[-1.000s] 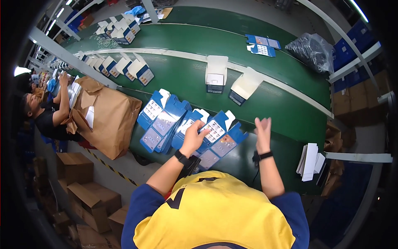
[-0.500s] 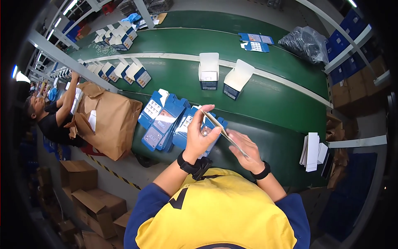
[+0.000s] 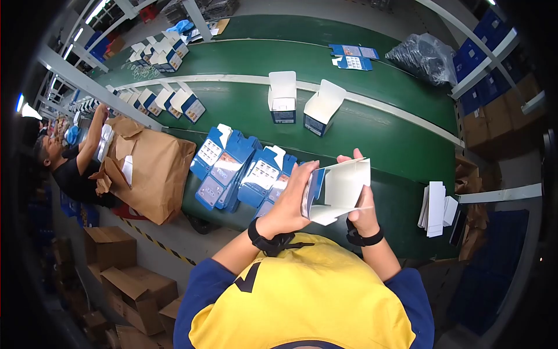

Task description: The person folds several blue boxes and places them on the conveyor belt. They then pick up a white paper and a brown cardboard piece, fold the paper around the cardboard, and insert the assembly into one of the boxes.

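Observation:
A blue carton (image 3: 343, 189), popped into a square tube with its white inside showing, is held between my two hands above the near edge of the green bench. My left hand (image 3: 292, 200) wraps its blue outer side. On the other side, my right hand (image 3: 364, 212) grips the white panel and flaps, with fingertips showing over the far edge. Just left of my left hand lies a pile of flattened blue cartons (image 3: 263, 177), and beside it a second flat pile (image 3: 224, 166). Two erected cartons with raised white lids, one (image 3: 283, 104) left of the other (image 3: 321, 113), stand beyond my hands.
A large brown paper bag (image 3: 154, 168) stands at the left, near a co-worker (image 3: 81, 160) with a raised arm. White card strips (image 3: 433, 209) lie at the right. Several open cartons (image 3: 168, 104) line the far left belt. A grey plastic bag (image 3: 421, 58) sits far right.
The flat carton between my palms has been opened into a hollow square shape. Both my hands have shifted slightly and now grip its sides.

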Demonstrator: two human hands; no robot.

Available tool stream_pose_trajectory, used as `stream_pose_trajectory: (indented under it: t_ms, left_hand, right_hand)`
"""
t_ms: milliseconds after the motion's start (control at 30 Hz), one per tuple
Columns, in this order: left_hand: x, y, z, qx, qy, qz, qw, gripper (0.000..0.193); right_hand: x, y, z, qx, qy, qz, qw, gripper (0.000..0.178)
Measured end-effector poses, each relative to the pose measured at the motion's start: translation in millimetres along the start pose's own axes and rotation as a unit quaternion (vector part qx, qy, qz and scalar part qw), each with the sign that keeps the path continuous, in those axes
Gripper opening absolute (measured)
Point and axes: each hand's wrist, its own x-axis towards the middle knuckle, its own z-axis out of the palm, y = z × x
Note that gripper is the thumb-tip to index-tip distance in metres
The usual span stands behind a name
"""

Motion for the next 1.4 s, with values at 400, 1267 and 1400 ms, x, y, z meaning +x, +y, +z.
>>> stream_pose_trajectory:
  t_ms: [400,1267,1400]
  left_hand:
    - [0.9,-9.4,6.9,0.024,0.094,0.28,0.955,0.081]
    - [3.7,7.5,-26.3,0.04,0.004,0.225,0.974,0.088]
    - [1.2,6.4,-27.0,0.037,-0.007,0.2,0.979,0.088]
  right_hand:
    - [3.4,-31.5,22.0,-0.007,-0.007,0.026,1.0,0.091]
    - [12.9,-45.9,15.8,-0.329,-0.121,0.008,0.936,0.042]
    - [15.1,-35.1,16.0,-0.362,-0.123,-0.054,0.922,0.048]
